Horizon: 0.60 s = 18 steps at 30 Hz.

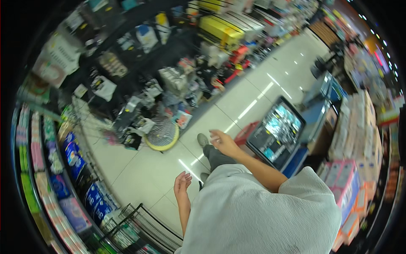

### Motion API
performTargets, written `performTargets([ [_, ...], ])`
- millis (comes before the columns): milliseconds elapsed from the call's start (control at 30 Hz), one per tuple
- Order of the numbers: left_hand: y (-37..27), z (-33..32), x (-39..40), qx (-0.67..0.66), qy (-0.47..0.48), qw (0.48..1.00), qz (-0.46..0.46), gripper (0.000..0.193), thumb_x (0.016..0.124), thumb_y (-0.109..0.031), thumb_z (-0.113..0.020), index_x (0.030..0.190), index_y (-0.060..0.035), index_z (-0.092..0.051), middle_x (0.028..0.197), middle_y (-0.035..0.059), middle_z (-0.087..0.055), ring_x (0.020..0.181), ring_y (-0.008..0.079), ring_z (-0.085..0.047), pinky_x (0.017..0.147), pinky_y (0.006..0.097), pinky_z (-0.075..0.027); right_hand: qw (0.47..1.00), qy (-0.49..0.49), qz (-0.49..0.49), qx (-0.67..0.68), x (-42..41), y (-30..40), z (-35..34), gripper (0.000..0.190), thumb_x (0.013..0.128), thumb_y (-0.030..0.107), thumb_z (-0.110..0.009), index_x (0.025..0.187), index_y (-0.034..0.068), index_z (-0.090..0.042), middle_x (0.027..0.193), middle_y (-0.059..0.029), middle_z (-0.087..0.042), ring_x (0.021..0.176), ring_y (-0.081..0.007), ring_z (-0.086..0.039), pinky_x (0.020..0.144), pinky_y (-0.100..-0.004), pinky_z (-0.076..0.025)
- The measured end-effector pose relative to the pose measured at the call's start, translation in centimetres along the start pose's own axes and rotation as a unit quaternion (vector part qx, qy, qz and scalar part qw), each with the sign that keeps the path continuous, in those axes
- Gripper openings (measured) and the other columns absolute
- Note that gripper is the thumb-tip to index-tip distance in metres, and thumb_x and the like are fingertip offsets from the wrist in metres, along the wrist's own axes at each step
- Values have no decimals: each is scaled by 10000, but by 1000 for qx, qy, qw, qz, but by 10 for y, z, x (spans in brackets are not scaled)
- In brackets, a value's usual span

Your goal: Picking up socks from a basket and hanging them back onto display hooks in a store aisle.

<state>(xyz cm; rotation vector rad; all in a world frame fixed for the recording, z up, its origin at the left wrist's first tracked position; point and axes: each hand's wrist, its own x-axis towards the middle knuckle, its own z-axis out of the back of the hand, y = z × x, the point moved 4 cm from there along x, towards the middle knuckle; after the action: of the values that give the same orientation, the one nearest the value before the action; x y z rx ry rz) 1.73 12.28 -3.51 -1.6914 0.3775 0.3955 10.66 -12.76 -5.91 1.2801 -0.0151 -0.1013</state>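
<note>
My right hand (224,143) is raised with its fingers loosely apart and nothing in them. It hangs over the tiled floor, near a black tray or bin (275,133) that holds plastic-wrapped goods. Lower in the view, my left hand (182,185) is also empty, its fingers slightly bent and apart. Beyond both hands, a round stool or basket with a checked top and a yellow rim (161,135) stands by the dark display. A red plastic thing (247,132) lies partly hidden beside the black tray.
Hanging packaged goods (104,87) fill a dark rack ahead. Shelves with blue packs (95,200) curve along the left. A black wire cart or basket (149,225) stands at lower left. Stacked tissue-like packs (355,136) and pink boxes (341,184) are at right. Pale floor tiles (234,98) run between.
</note>
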Motion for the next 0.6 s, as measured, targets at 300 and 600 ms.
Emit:
performTargets([
  [300, 16, -63, -23, 92, 117, 988, 26, 324, 928, -232, -452, 1166, -24, -519, 1062, 106, -595, 962, 181, -565, 862, 297, -420, 925, -239, -245, -164, -135, -175, 157, 424, 782, 168, -635, 1144, -14, -510, 907, -149, -620, 795, -229, -606, 705, -321, -477],
  [600, 1, -154, -17, 105, 78, 991, -22, 370, 906, -254, -468, 1184, -13, -497, 1098, 127, -580, 995, 197, -564, 883, 309, -424, 844, -444, -297, -52, -126, -263, 241, 642, 656, 239, -766, 1162, -32, -480, 860, -110, -576, 806, -228, -567, 733, -334, -459],
])
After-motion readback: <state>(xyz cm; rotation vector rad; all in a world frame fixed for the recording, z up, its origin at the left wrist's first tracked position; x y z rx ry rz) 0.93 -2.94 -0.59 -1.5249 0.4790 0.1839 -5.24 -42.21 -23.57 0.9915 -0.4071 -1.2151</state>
